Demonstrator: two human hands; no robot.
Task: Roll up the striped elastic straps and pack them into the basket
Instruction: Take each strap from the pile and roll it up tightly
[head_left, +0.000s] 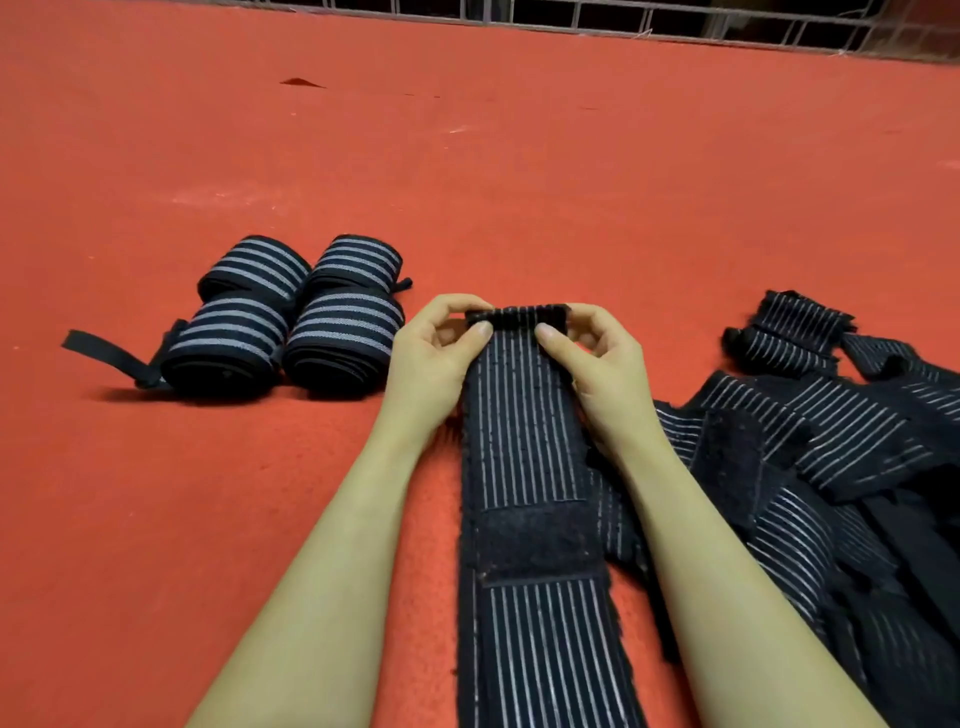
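Striped elastic strap, black with thin white lines (524, 415), lies flat on the red floor (467, 156), running from the bottom edge up to the hands, with a black fuzzy fastening patch (535, 540) across its middle.

At far left, four rolled black-and-white striped straps (291, 317) stand bunched together, one trailing a loose black tab (104, 353).

The left hand (436, 353) and the right hand (602, 358) each pinch a side of the folded-over far end, thumbs on top, close together. The first turn looks small and loose; if one thumb leads, I'd expect the roll to skew into a cone, or spring open.

To the right, a tangled heap of unrolled striped straps (831, 441) touches the strap's edge; fuzzy patches could snag it. No basket is visible, only a white wire grille (675, 21) at the top.
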